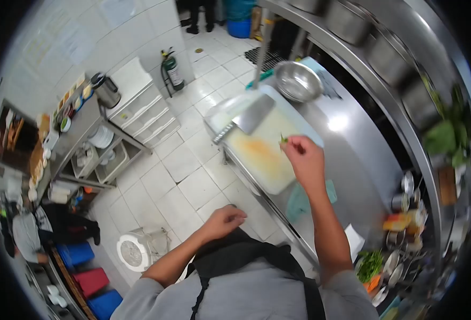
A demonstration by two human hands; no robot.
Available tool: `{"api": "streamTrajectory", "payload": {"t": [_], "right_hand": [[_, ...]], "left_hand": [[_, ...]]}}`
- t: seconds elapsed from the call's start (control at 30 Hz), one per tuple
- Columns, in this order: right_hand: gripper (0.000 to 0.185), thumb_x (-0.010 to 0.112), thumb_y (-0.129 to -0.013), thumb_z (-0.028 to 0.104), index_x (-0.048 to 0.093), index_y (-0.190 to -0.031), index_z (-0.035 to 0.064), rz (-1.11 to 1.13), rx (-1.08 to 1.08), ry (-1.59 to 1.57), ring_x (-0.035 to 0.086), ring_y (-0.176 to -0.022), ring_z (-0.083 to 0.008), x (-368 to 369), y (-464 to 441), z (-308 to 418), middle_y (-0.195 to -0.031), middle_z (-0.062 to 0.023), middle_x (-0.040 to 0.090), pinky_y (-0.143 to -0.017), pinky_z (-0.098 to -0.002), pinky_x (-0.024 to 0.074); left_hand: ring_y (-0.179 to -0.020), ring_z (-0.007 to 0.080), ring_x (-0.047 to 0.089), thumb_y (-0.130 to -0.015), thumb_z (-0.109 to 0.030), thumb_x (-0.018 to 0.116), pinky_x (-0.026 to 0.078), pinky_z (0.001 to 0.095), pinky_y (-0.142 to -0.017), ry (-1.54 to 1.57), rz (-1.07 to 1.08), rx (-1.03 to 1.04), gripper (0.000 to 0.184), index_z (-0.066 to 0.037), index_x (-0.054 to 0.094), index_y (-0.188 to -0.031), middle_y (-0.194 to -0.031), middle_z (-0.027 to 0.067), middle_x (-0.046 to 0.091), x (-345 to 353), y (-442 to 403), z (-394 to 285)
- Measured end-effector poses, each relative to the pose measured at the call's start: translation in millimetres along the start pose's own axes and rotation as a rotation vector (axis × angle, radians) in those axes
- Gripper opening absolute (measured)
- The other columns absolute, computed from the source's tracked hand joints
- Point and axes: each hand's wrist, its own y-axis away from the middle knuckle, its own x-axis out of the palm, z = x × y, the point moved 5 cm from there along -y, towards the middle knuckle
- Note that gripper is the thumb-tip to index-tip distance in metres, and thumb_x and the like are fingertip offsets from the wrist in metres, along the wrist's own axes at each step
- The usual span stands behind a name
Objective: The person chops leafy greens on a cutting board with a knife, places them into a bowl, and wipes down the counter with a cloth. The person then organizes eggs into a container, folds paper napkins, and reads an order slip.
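Note:
My right hand is raised over the cutting board, pinching a small green sprig between thumb and fingertips. On the pale board, stained orange in the middle, a broad cleaver lies flat, its handle over the left edge. My left hand hangs in front of the black apron, apart from the board. Its fingers are loosely curled together, and nothing shows in them. A metal bowl stands past the board's far end. Crumpled teal plastic lies by the near end.
The steel counter runs along my right, under a shelf of metal pots. Leafy greens and utensils stand at the near right. A white bin is on the floor at left. Another person is at the far left.

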Motion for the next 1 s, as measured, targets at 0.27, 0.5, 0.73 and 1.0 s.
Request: {"api": "streamTrajectory", "payload": {"t": [0.27, 0.5, 0.73, 1.0], "right_hand": [[0.016, 0.08, -0.086, 0.019, 0.08, -0.094, 0.0058, 0.093, -0.204, 0.344, 0.074, -0.076, -0.0301, 204, -238, 20, -0.085, -0.015, 0.077, -0.074, -0.0412, 0.0576], [0.014, 0.073, -0.086, 0.016, 0.079, -0.095, 0.007, 0.014, -0.382, 0.43, 0.075, -0.091, -0.0414, 282, -300, -54, -0.091, -0.0179, 0.078, -0.088, -0.0517, 0.0593], [0.027, 0.062, -0.085, -0.007, 0.071, -0.104, 0.0097, 0.17, -0.445, 0.03, 0.062, -0.114, -0.0339, 244, -63, -32, -0.113, -0.0136, 0.067, -0.101, -0.0437, 0.053], [0.029, 0.073, -0.094, 0.014, 0.071, -0.123, 0.01, 0.116, 0.159, 0.326, 0.066, -0.119, -0.0344, 7, 181, -96, -0.12, -0.0134, 0.071, -0.103, -0.0452, 0.0537]], "left_hand": [[-0.085, 0.0106, 0.065, -0.101, -0.019, 0.074, 0.053, 0.0275, -0.078, 0.258, -0.485, -0.327, 0.025, -0.003, 0.077, -0.12, -0.102, 0.004, 0.075, -120, 96, 127], [-0.081, 0.0094, 0.065, -0.1, -0.021, 0.076, 0.053, 0.0265, -0.075, 0.43, -0.511, -0.503, 0.03, -0.002, 0.076, -0.123, -0.096, 0.0021, 0.074, -120, 132, 158], [-0.11, 0.0326, 0.069, -0.087, -0.017, 0.084, 0.055, 0.0398, -0.08, -0.121, -0.329, -0.44, 0.012, -0.006, 0.081, -0.086, -0.122, 0.0228, 0.073, -127, 101, 193], [-0.126, 0.0426, 0.063, -0.09, -0.02, 0.082, 0.054, 0.0475, -0.102, -0.413, 0.233, -0.382, 0.044, -0.006, 0.072, -0.131, -0.14, 0.0234, 0.065, -98, -18, 91]]}}
